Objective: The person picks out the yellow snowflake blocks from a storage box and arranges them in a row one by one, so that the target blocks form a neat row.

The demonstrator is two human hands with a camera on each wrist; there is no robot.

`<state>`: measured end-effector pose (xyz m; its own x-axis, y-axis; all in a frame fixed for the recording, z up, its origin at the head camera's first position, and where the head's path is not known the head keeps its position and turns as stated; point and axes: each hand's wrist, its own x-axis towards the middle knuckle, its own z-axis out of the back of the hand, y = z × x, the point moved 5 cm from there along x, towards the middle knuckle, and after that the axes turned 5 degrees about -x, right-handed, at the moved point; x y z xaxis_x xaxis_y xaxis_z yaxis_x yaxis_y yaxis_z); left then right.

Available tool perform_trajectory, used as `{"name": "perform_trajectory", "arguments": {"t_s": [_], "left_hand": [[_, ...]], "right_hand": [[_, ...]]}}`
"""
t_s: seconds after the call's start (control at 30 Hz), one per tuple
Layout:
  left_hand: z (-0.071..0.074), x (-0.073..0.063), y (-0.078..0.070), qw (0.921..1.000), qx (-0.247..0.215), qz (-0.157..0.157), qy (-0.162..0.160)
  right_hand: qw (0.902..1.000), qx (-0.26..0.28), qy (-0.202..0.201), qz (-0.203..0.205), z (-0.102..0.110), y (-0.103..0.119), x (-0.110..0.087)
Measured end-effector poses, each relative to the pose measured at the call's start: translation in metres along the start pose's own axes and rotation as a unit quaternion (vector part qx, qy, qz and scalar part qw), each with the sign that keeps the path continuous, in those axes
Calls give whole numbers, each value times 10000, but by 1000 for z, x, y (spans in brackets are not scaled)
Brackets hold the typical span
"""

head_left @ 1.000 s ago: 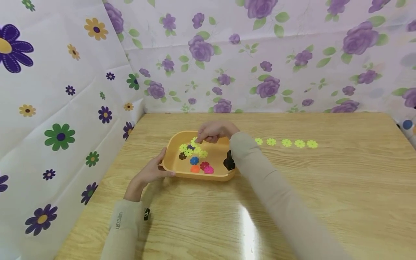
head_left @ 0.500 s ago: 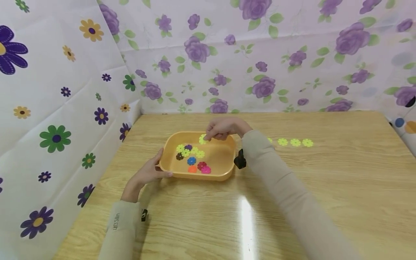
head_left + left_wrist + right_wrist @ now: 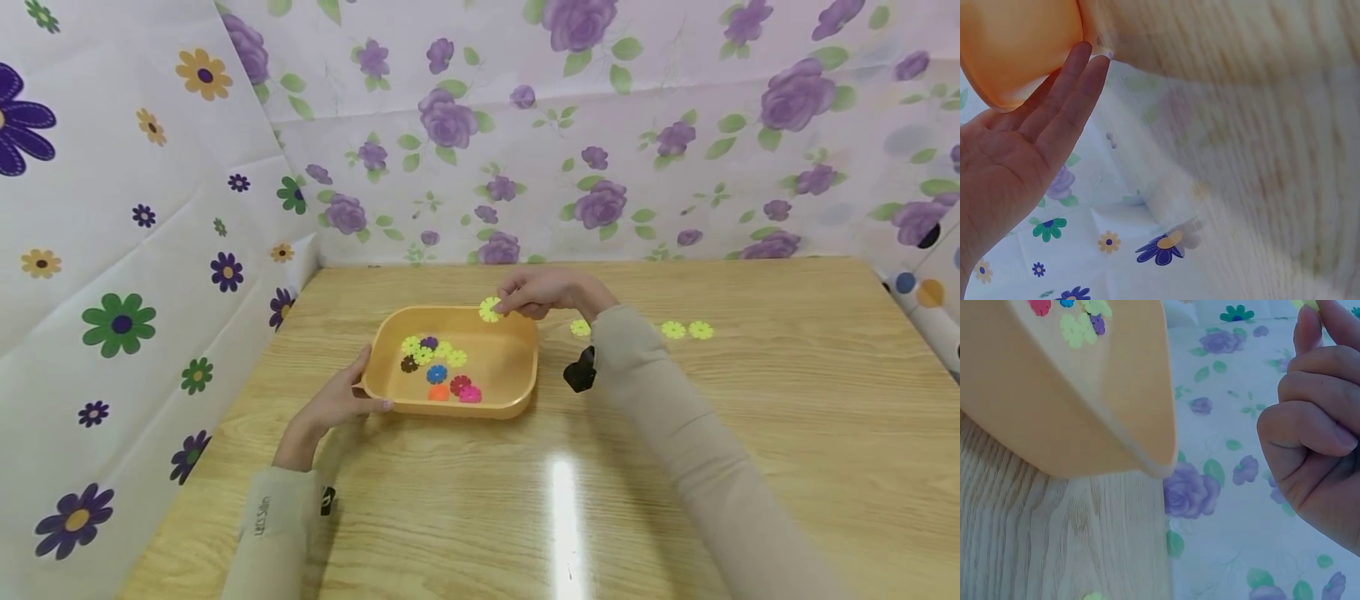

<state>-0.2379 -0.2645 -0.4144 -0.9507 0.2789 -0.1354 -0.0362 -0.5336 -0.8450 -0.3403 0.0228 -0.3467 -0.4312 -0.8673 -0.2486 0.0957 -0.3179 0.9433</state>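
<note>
In the head view my right hand [image 3: 542, 292] pinches a yellow flower-shaped disc [image 3: 491, 309] between thumb and fingertips, above the back right of an orange tray [image 3: 495, 412]. The other fingers are folded in, as the right wrist view shows. My left hand [image 3: 333, 406] rests against the tray's left end, thumb along the front side; in the left wrist view its straight fingers [image 3: 1063, 103] lie along the outer wall. Inside the tray lie several more yellow discs [image 3: 411, 344], plus purple, brown, blue [image 3: 437, 373], orange, dark red and pink [image 3: 470, 394] ones.
Right of the tray, a row of yellow discs [image 3: 701, 330] lies on the wooden table [image 3: 750, 433], partly hidden by the right sleeve. A black wrist device [image 3: 581, 370] hangs at the right wrist. Flowered sheets [image 3: 450, 167] stand behind and at the left.
My right hand has lifted the yellow disc from the pile and moved it rightward to the tray's back right. My left hand stays at the tray's left end.
</note>
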Motion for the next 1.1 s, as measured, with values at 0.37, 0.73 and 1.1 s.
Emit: {"name": "perform_trajectory", "arguments": {"t_s": [0.37, 0.73, 1.1], "left_hand": [[0, 0, 3, 10000, 1, 92, -15], [0, 0, 3, 9999, -80, 91, -7], [0, 0, 2, 10000, -61, 30, -37]], "right_hand": [[9962, 96, -631, 601, 7, -16, -26], [9858, 209, -1549, 612, 17, -36, -53], [9692, 324, -2401, 440, 31, -55, -89]]}}
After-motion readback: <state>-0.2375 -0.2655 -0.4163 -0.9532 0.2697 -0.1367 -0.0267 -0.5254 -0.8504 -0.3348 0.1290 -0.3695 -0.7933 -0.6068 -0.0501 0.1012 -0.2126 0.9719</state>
